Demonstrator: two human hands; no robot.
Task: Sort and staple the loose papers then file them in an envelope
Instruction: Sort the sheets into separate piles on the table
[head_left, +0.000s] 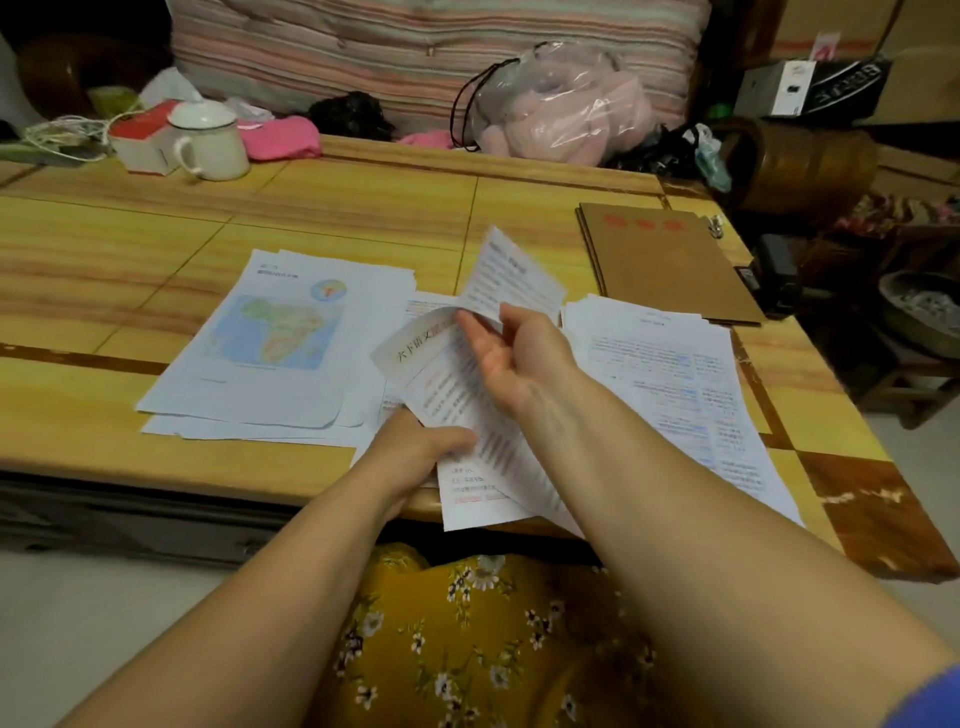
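Three groups of white printed papers lie on the wooden table. A left pile has a map of Africa on top. A right pile shows dense text. Between them, at the table's front edge, is a middle stack; my left hand grips its lower left part. My right hand pinches a lifted sheet that curls up and back from this stack. A brown envelope lies flat at the far right. A black stapler sits beside it at the table's right edge.
A white lidded mug and a red-and-white box stand at the back left, with cables and pink cloth nearby. A clear plastic bag with pink contents rests at the back. My lap in yellow floral fabric is below the front edge.
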